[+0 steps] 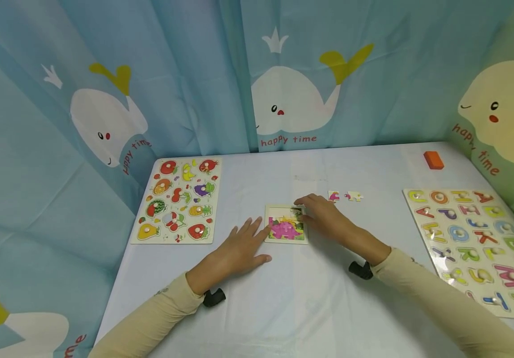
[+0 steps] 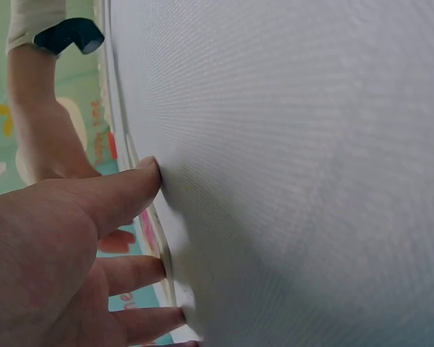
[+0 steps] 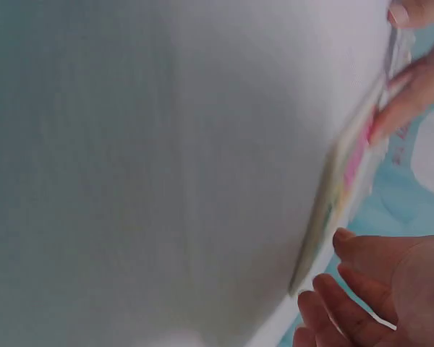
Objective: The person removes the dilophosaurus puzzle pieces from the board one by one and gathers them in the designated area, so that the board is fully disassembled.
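A small framed jigsaw puzzle (image 1: 286, 232) with a pink dinosaur lies flat on the table, bare pale backing showing in its upper part. My left hand (image 1: 240, 250) rests at its left edge with fingers spread; the index fingertip reaches the frame and the thumb (image 2: 134, 189) lies on the tablecloth. At the puzzle's upper right corner is my right hand (image 1: 324, 217), its fingers loosely bent over a dark-patterned piece (image 1: 297, 212). Between thumb and fingers of the right hand (image 3: 380, 289) nothing shows in the right wrist view. Two loose jigsaw pieces, one pink (image 1: 333, 196) and one pale (image 1: 354, 196), lie beyond the right hand.
A fruit peg board (image 1: 214, 199) lies at the left and a letter peg board (image 1: 436, 268) at the right. An orange-red block (image 1: 433, 160) sits near the back right corner. Whale-print curtains (image 1: 203, 74) stand behind and beside the white table (image 1: 284, 303).
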`<state>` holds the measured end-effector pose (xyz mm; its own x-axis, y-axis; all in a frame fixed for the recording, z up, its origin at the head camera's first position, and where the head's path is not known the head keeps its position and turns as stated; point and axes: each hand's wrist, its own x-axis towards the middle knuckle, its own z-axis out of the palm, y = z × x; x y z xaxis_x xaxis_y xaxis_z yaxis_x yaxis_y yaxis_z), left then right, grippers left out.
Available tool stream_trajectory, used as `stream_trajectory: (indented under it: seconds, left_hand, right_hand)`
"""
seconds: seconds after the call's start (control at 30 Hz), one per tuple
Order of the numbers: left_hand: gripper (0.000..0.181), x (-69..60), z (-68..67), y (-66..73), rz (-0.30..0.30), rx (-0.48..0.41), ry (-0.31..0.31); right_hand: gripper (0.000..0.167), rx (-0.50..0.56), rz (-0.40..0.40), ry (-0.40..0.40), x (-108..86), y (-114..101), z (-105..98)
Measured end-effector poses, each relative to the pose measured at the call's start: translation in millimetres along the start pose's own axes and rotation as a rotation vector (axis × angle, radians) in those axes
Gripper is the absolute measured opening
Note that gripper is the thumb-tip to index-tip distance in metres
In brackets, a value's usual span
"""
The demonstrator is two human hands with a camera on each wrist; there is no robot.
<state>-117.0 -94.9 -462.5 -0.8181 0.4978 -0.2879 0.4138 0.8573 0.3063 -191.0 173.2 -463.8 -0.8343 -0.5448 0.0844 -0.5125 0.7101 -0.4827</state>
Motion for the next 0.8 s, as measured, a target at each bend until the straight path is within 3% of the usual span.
stream_trajectory:
  seconds: [0.17, 0.5, 0.8]
  left_hand:
    - [0.079, 0.1, 0.2, 0.3, 0.004, 0.011, 0.005]
    - [0.079, 0.1, -0.3, 0.7, 0.006, 0.013, 0.005]
    - [0.079, 0.2, -0.2, 0.2, 0.005, 0.018, 0.004]
  right_hand:
    - [0.039, -0.108, -0.008, 0.0, -1.6, -6, 12]
    - [0.046, -0.168, -0.008, 0.007, -3.3, -14, 12]
    - [0.052, -0.156, 0.029, -0.116, 5.8, -17, 3]
